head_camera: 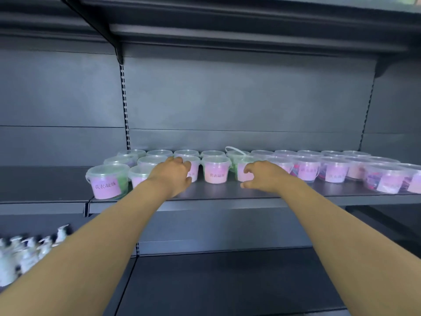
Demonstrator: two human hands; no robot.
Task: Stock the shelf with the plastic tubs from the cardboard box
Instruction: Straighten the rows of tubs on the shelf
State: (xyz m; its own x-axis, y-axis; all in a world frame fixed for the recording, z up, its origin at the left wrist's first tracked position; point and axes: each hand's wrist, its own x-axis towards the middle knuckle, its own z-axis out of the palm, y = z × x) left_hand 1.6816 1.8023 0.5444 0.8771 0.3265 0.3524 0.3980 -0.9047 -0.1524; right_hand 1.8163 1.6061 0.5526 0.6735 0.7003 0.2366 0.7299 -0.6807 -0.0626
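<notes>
Clear plastic tubs (216, 171) with pink labels are sitting in rows on the dark shelf (227, 197), across the middle of the frame. They are standing upright with their lids on, close together, about three rows deep. One tub near the back is showing a white handle (234, 149) sticking up.

The left hand (175, 176) is reaching in at the left of the middle and its fingers (180, 161) are curling over a tub in the second row, touching its top. The right hand (262, 176) is reaching in just right of the middle. Its fingers (247, 171) are bending loosely around the side of a pink-label tub (242, 172), with the thumb low near the shelf. You cannot tell if it is squeezing it.

White pump bottles (27, 249) are standing, blurry, on a lower shelf at the lower left of the frame.
</notes>
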